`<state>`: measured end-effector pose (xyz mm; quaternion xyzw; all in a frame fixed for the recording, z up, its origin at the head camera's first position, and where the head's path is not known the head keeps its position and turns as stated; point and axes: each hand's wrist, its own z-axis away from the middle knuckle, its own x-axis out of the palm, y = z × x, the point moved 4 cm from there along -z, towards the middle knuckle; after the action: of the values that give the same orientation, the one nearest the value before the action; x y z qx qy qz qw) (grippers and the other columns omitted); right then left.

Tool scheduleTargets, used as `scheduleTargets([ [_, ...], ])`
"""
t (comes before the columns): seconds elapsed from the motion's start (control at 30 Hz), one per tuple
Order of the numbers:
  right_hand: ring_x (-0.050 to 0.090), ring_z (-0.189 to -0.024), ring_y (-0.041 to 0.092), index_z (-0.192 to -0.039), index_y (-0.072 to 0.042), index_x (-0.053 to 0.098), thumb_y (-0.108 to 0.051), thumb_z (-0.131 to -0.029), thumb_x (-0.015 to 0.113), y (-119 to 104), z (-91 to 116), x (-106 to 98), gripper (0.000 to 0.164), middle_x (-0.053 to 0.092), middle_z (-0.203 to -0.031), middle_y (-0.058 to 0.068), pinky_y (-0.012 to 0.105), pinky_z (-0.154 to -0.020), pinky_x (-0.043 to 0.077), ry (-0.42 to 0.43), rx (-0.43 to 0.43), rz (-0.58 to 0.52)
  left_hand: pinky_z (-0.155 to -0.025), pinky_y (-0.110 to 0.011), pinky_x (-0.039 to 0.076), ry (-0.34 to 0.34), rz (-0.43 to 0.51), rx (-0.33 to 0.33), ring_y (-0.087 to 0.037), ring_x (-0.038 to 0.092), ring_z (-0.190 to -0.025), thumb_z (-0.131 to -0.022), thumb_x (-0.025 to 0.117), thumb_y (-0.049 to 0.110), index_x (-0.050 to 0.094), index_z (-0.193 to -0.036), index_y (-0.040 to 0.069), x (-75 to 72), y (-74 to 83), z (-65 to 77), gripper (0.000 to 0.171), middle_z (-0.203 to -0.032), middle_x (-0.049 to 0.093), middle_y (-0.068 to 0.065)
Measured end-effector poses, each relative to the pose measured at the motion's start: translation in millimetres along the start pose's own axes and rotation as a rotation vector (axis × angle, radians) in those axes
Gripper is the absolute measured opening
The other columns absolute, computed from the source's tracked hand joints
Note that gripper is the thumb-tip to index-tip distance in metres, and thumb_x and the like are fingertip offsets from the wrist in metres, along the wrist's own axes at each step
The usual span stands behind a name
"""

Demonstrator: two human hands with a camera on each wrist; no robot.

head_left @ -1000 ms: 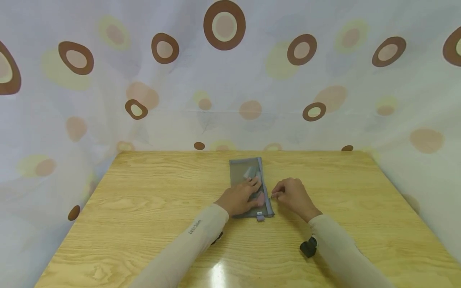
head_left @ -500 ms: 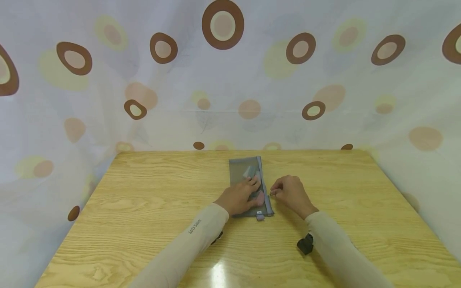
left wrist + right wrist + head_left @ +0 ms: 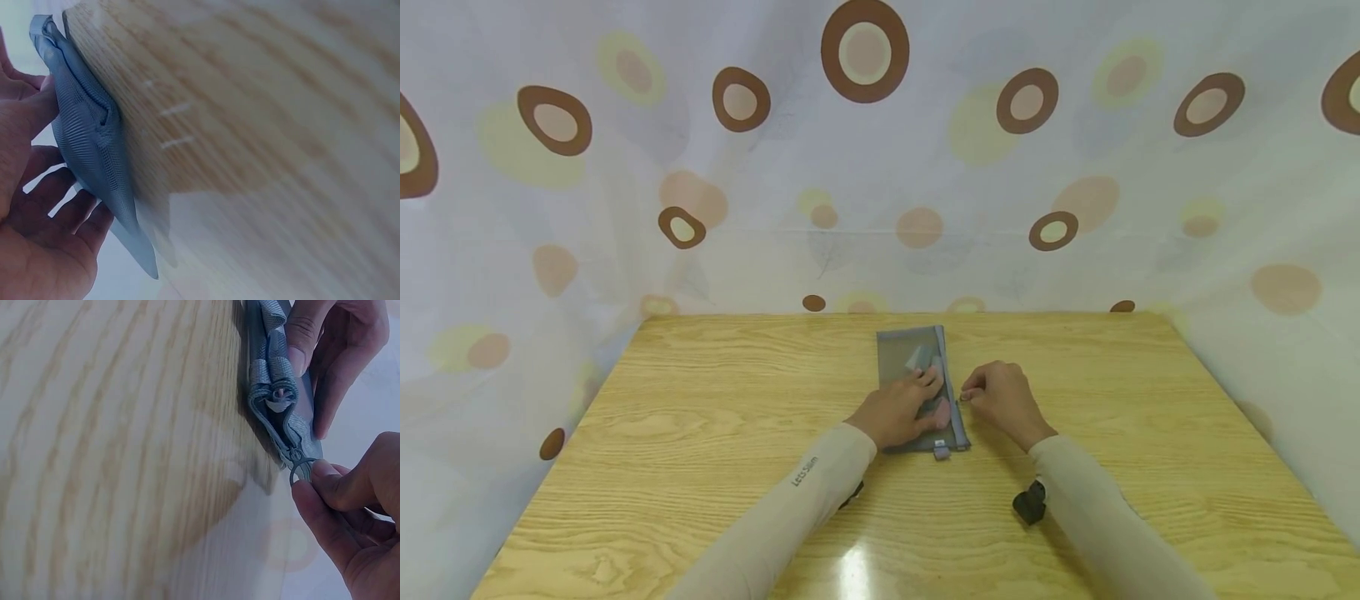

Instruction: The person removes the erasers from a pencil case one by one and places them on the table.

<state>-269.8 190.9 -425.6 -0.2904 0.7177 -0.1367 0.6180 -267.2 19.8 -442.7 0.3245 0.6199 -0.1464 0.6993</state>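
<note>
A grey mesh zipper pouch (image 3: 893, 354) lies flat on the table, its zipper edge on the right. Through the mesh show a pink item (image 3: 942, 413) and a pale bluish one (image 3: 919, 358). My left hand (image 3: 897, 410) rests on the pouch with fingers spread; in the left wrist view its fingers lie along the mesh (image 3: 87, 140). Beside the zipper edge, my right hand (image 3: 1006, 402) pinches the zipper's ring pull (image 3: 292, 474) between thumb and index finger. In the right wrist view the zipper edge (image 3: 275, 400) gapes above the pull.
The light wood table (image 3: 715, 383) runs back to a white curtain (image 3: 880, 167) with brown and yellow circles, which hangs on the sides too. A small tag (image 3: 942, 454) sticks out from the pouch's near end. A black wrist camera (image 3: 1030, 502) sits under the right sleeve.
My right hand has slid a little away from me along the zipper edge with the ring pull. My left hand and the pouch have stayed in place.
</note>
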Motion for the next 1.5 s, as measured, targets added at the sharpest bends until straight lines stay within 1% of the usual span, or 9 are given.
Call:
scheduleTargets([
  [0.3,0.07,-0.076,0.026,-0.079,-0.002,0.078,0.004,-0.083,0.073,0.0,-3.7,1.1,0.009,0.075,-0.078,0.007,0.045,-0.071,0.058,0.028,-0.004,0.012,-0.113,-0.043,0.041,0.0,0.004,-0.006,-0.027,0.032,-0.148,-0.098,0.062,0.047,0.039,-0.157,0.013,1.5,-0.4,-0.1,0.072,-0.164,0.029,-0.004],
  [0.47,0.07,-0.078,0.025,-0.082,-0.002,0.078,0.003,-0.084,0.073,1.5,-3.7,1.4,0.008,0.075,-0.081,0.006,0.044,-0.072,0.059,-0.029,-0.018,-0.012,-0.111,-0.042,0.043,-0.01,-0.044,0.018,-0.027,0.035,-0.147,-0.099,0.06,0.048,0.04,-0.157,0.012,-2.5,0.6,-0.7,0.071,-0.163,0.031,-0.005],
  [0.63,0.071,-0.081,0.026,-0.089,-0.001,0.078,0.0,-0.089,0.074,1.8,-3.1,-0.7,0.004,0.076,-0.089,0.009,0.043,-0.072,0.059,-0.099,-0.068,-0.056,-0.111,-0.04,0.043,-0.002,-0.102,0.034,-0.026,0.041,-0.144,-0.101,0.058,0.047,0.045,-0.154,0.012,-11.9,-0.2,-2.5,0.065,-0.161,0.038,-0.004],
  [0.73,0.071,-0.081,0.026,-0.091,0.0,0.078,-0.002,-0.091,0.074,2.7,-3.3,-1.6,0.005,0.076,-0.094,0.012,0.041,-0.07,0.06,-0.121,-0.086,-0.082,-0.115,-0.041,0.037,-0.013,-0.06,0.0,-0.026,0.034,-0.148,-0.103,0.055,0.046,0.041,-0.156,0.011,-13.1,-3.5,-3.4,0.065,-0.162,0.034,-0.005],
  [0.93,0.07,-0.081,0.025,-0.091,0.0,0.077,-0.002,-0.092,0.073,6.2,-0.3,-4.3,0.005,0.075,-0.095,0.013,0.038,-0.068,0.059,-0.123,-0.066,-0.09,-0.122,-0.041,0.025,-0.079,0.003,-0.069,-0.024,0.012,-0.155,-0.105,0.049,0.05,0.02,-0.162,0.008,-7.2,-5.5,-3.7,0.077,-0.168,0.014,-0.008],
  [1.03,0.069,-0.079,0.023,-0.089,0.0,0.077,-0.001,-0.092,0.073,7.7,0.4,-4.1,0.005,0.075,-0.093,0.012,0.036,-0.066,0.058,-0.112,-0.046,-0.103,-0.122,-0.04,0.024,-0.099,0.03,-0.082,-0.022,0.008,-0.155,-0.105,0.048,0.05,0.015,-0.163,0.009,-3.8,-5.9,-3.1,0.078,-0.169,0.009,-0.006],
  [1.13,0.07,-0.077,0.023,-0.087,0.0,0.078,-0.001,-0.09,0.074,8.6,-0.5,-3.2,0.005,0.075,-0.091,0.012,0.037,-0.065,0.058,-0.082,-0.038,-0.112,-0.122,-0.04,0.024,-0.1,0.03,-0.083,-0.021,0.009,-0.155,-0.105,0.049,0.049,0.015,-0.163,0.009,-2.6,-6.5,-3.3,0.078,-0.169,0.009,-0.006],
  [1.3,0.07,-0.078,0.025,-0.081,-0.001,0.079,0.002,-0.087,0.074,9.1,-2.0,-0.9,0.008,0.075,-0.084,0.01,0.041,-0.069,0.059,-0.01,-0.021,-0.09,-0.122,-0.04,0.024,-0.094,0.01,-0.077,-0.022,0.011,-0.154,-0.104,0.051,0.051,0.018,-0.163,0.009,-2.3,-6.4,-3.4,0.079,-0.169,0.011,-0.006],
  [1.5,0.07,-0.081,0.026,-0.079,-0.003,0.079,0.003,-0.085,0.071,9.6,-5.3,3.7,0.011,0.075,-0.082,0.007,0.043,-0.072,0.058,0.032,0.017,-0.064,-0.123,-0.04,0.021,-0.093,0.013,-0.072,-0.023,0.009,-0.155,-0.104,0.048,0.052,0.016,-0.163,0.009,-2.9,-5.9,-2.4,0.079,-0.168,0.011,-0.006],
])
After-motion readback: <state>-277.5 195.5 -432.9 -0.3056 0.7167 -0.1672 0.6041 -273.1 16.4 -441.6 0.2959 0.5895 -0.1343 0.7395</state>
